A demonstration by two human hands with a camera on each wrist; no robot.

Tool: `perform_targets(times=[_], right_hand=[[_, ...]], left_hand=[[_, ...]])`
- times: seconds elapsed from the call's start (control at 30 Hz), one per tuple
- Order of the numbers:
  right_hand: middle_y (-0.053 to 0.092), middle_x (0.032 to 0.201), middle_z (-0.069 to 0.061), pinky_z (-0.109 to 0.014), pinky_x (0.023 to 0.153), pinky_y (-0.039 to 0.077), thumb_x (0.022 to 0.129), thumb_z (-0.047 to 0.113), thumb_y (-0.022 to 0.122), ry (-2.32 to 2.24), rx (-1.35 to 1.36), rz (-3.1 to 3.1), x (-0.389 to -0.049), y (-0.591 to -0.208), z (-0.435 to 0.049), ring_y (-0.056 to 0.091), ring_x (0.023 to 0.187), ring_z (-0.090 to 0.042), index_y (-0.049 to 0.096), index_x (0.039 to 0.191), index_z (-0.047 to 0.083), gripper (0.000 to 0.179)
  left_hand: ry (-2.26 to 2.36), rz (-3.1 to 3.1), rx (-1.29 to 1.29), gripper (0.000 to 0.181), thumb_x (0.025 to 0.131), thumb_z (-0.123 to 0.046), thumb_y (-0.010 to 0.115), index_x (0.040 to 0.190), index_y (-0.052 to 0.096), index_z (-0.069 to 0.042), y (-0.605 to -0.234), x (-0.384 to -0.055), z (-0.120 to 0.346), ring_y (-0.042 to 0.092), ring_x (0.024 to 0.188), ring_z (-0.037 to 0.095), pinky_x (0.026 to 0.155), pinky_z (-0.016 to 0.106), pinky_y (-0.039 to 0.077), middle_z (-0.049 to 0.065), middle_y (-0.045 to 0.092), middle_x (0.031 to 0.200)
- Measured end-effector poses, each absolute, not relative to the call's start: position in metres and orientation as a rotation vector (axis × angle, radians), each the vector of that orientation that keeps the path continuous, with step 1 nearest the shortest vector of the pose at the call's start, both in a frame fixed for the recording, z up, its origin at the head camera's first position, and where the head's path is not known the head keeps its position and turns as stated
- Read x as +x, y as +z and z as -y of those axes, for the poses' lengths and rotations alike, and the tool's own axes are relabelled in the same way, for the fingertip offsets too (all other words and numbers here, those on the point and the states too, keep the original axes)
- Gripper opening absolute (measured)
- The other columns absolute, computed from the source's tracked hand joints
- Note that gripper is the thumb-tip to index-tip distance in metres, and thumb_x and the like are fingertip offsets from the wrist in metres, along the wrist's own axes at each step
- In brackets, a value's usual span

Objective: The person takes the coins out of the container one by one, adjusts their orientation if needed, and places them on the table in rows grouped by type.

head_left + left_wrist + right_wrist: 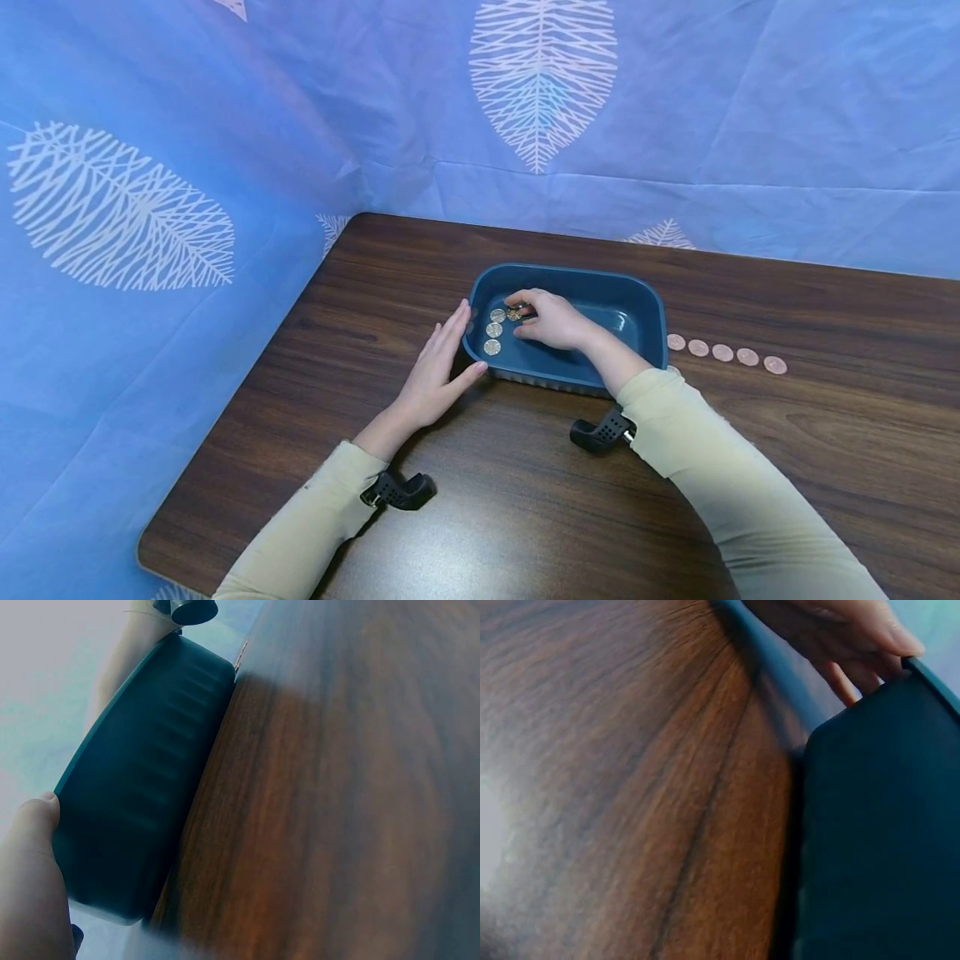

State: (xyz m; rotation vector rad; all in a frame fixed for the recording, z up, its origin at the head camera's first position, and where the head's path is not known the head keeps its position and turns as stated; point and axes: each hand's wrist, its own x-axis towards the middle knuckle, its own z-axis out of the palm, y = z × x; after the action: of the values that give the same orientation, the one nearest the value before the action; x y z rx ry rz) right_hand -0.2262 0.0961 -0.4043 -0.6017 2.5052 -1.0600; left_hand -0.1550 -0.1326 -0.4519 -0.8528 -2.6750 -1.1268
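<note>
A blue tub (592,290) is sitting on the wooden bench (360,325), and three pale gold coins (493,330) are lying on its floor in a short line near the left end. The right hand (551,319) is dipping inside, fingers bent over a darker gold coin (513,315) just beside that line; whether it is pinching anything cannot be told. The left hand (435,373) is steadying the tub from outside, fingers extended along the left end, thumb touching the near corner. Outside, pinkish coins (722,353) are forming a row to the right.
</note>
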Motion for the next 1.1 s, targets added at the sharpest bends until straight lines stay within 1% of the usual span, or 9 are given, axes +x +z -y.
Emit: perform_targets(times=[0.13, 0.27, 0.37, 0.5, 0.63, 0.73, 0.87, 1.0, 1.1], right_hand=[[0.053, 0.120, -0.016, -0.038, 0.085, 0.049, 0.090, 0.004, 0.064, -1.003, -0.598, -2.549, -0.2265, -0.4063, -0.0957, 0.055, 0.101, -0.027, 0.057, 0.129, 0.001, 0.039], [0.056, 0.107, -0.014, -0.037, 0.077, 0.045, 0.090, 0.001, 0.061, -0.965, -0.642, -2.583, -0.2267, -0.4069, -0.0957, 0.052, 0.088, -0.025, 0.064, 0.119, -0.001, 0.028], [0.058, 0.104, -0.014, -0.036, 0.076, 0.047, 0.089, 0.001, 0.062, -0.948, -0.668, -2.600, -0.2269, -0.4077, -0.0960, 0.053, 0.086, -0.023, 0.067, 0.112, -0.001, 0.023], [0.063, 0.099, -0.012, -0.036, 0.075, 0.049, 0.088, 0.006, 0.067, -0.914, -0.691, -2.636, -0.2270, -0.4089, -0.0969, 0.057, 0.083, -0.022, 0.070, 0.104, 0.000, 0.017], [0.064, 0.088, -0.009, -0.035, 0.072, 0.049, 0.086, 0.008, 0.071, -0.887, -0.695, -2.643, -0.2273, -0.4086, -0.0973, 0.056, 0.075, -0.019, 0.068, 0.098, 0.000, 0.015], [0.061, 0.080, -0.006, -0.034, 0.070, 0.048, 0.085, 0.009, 0.073, -0.864, -0.684, -2.634, -0.2271, -0.4066, -0.0970, 0.054, 0.071, -0.019, 0.066, 0.094, 0.000, 0.014], [0.058, 0.078, -0.006, -0.034, 0.068, 0.046, 0.085, 0.009, 0.073, -0.818, -0.692, -2.619, -0.2261, -0.4036, -0.0968, 0.053, 0.070, -0.019, 0.062, 0.089, 0.000, 0.015], [0.053, 0.076, -0.006, -0.032, 0.064, 0.042, 0.085, 0.013, 0.074, -0.759, -0.711, -2.604, -0.2264, -0.4029, -0.0977, 0.049, 0.070, -0.020, 0.059, 0.085, 0.002, 0.018], [0.051, 0.074, -0.005, -0.030, 0.061, 0.039, 0.085, 0.016, 0.073, -0.714, -0.723, -2.589, -0.2265, -0.4017, -0.0986, 0.048, 0.068, -0.019, 0.057, 0.081, 0.004, 0.021]], left_hand=[[-1.128, 2.675, -0.850, 0.076, 0.098, -0.051, 0.044, 0.155, 0.008, -0.016, -0.4518, -0.1555, 0.1324, 0.011, 0.144, 0.013, 0.114, 0.052, 0.009, 0.006, 0.010, 0.160], [-1.131, 2.680, -0.843, 0.077, 0.097, -0.052, 0.044, 0.155, 0.008, -0.016, -0.4512, -0.1553, 0.1322, 0.011, 0.144, 0.012, 0.114, 0.051, 0.009, 0.005, 0.010, 0.160], [-1.128, 2.679, -0.842, 0.077, 0.097, -0.053, 0.043, 0.155, 0.009, -0.015, -0.4510, -0.1551, 0.1322, 0.011, 0.144, 0.012, 0.114, 0.051, 0.009, 0.005, 0.010, 0.160], [-1.120, 2.680, -0.844, 0.077, 0.097, -0.053, 0.042, 0.155, 0.010, -0.013, -0.4509, -0.1549, 0.1317, 0.011, 0.144, 0.012, 0.114, 0.051, 0.009, 0.005, 0.010, 0.160], [-1.114, 2.688, -0.838, 0.077, 0.097, -0.053, 0.042, 0.155, 0.009, -0.014, -0.4512, -0.1548, 0.1313, 0.011, 0.144, 0.012, 0.114, 0.050, 0.009, 0.005, 0.010, 0.160], [-1.117, 2.688, -0.837, 0.077, 0.097, -0.052, 0.043, 0.155, 0.009, -0.014, -0.4514, -0.1552, 0.1309, 0.011, 0.144, 0.013, 0.114, 0.051, 0.009, 0.006, 0.010, 0.160], [-1.123, 2.685, -0.840, 0.076, 0.098, -0.049, 0.046, 0.155, 0.008, -0.016, -0.4509, -0.1545, 0.1308, 0.011, 0.144, 0.013, 0.114, 0.050, 0.009, 0.007, 0.010, 0.160], [-1.126, 2.681, -0.842, 0.076, 0.098, -0.041, 0.051, 0.155, 0.007, -0.018, -0.4510, -0.1547, 0.1312, 0.011, 0.144, 0.013, 0.114, 0.051, 0.009, 0.007, 0.010, 0.160], [-1.130, 2.682, -0.842, 0.076, 0.098, -0.042, 0.051, 0.155, 0.007, -0.018, -0.4510, -0.1549, 0.1311, 0.011, 0.144, 0.013, 0.114, 0.051, 0.009, 0.007, 0.010, 0.160]])
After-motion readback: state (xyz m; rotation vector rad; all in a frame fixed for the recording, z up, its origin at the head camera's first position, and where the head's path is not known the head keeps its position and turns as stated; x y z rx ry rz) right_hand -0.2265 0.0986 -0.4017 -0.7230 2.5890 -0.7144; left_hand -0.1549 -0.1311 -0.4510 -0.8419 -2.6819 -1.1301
